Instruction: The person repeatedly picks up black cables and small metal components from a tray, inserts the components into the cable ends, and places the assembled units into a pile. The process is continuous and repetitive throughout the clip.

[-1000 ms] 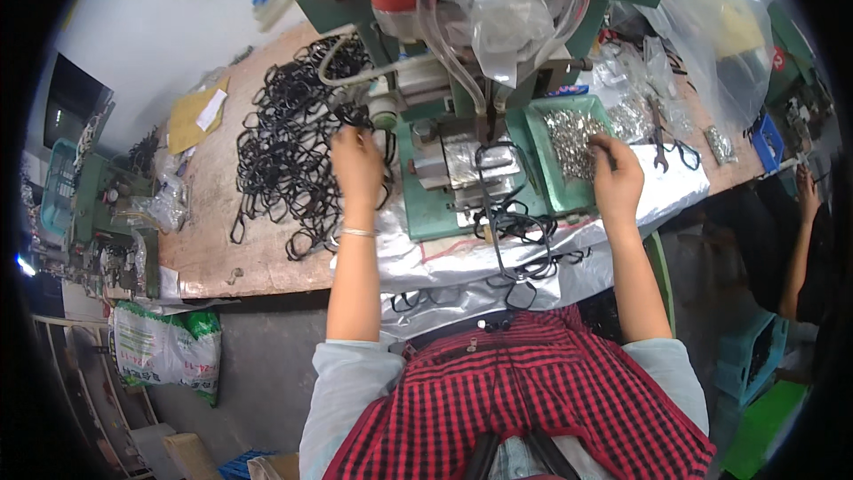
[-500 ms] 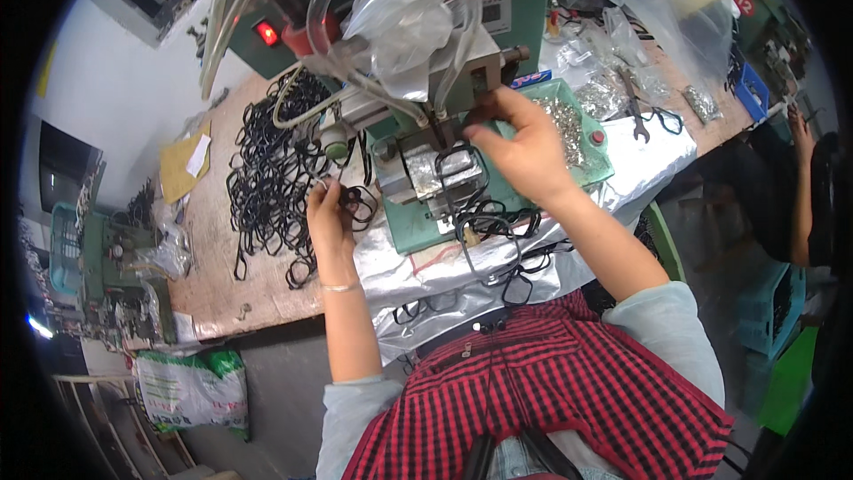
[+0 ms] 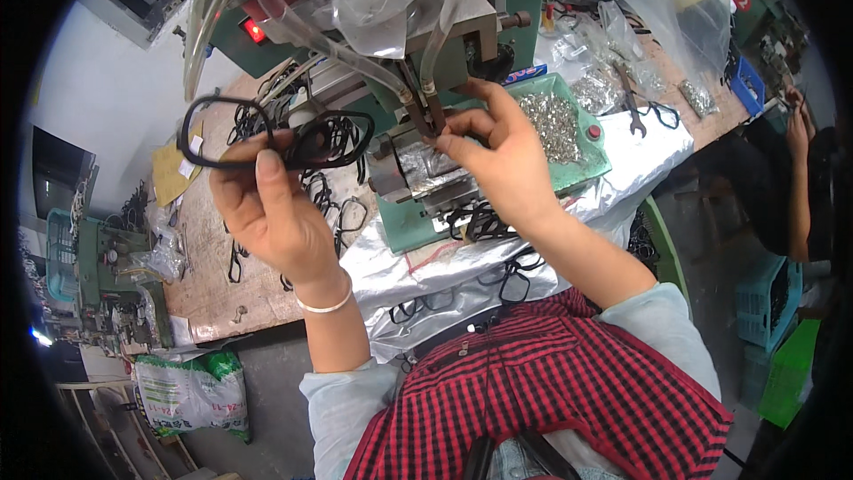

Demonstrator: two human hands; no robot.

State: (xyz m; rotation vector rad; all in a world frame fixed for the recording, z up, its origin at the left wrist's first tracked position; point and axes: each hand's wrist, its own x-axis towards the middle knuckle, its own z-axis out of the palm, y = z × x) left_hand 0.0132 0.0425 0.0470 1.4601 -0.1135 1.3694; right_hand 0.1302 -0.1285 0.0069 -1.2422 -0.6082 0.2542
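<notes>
My left hand [image 3: 286, 218] is raised over the left part of the table, thumb and fingers closed on a black eyeglass frame [image 3: 213, 162] held up close to the camera. At the green bench machine [image 3: 520, 40], my right hand [image 3: 514, 164] has its thumb and forefinger pinched just beside the tip of the metal feed piece [image 3: 420, 116], above the silver fixture [image 3: 435, 169]. Whatever sits between those fingertips is too small to tell. More black eyeglass frames [image 3: 484, 224] lie bunched in front of the fixture. Others are heaped behind my left hand, partly hidden by it.
A green tray [image 3: 597, 160] of small metal parts [image 3: 553, 129] stands right of the fixture. A wrench [image 3: 633, 107] lies on silver sheeting [image 3: 653, 147]. Clear tubes [image 3: 333, 49] hang before the machine. Another person's hand [image 3: 800, 129] shows at far right.
My left hand has come up from the heap with an eyeglass frame and moved nearer the camera. My right hand has shifted left to the feed tip. The frame draped over the fixture no longer shows there.
</notes>
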